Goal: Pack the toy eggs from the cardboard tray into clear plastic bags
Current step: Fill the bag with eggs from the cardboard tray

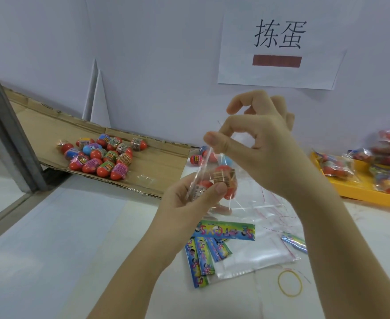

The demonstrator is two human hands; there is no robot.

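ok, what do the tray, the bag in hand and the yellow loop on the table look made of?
The tray looks like corrugated cardboard: matte brown, ragged edges, fold creases. The bag is thin clear plastic film, glossy; the eggs show through and it glints where creased. The yellow loop is probably a rubber band: thin, limp, slightly out of round.

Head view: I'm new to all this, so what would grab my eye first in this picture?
Mid-frame, the left hand and right hand hold up a clear plastic bag with red toy eggs inside. To the left, a bright heap of toy eggs lies on the cardboard tray. On the wall above hangs a white paper sign with large black characters.
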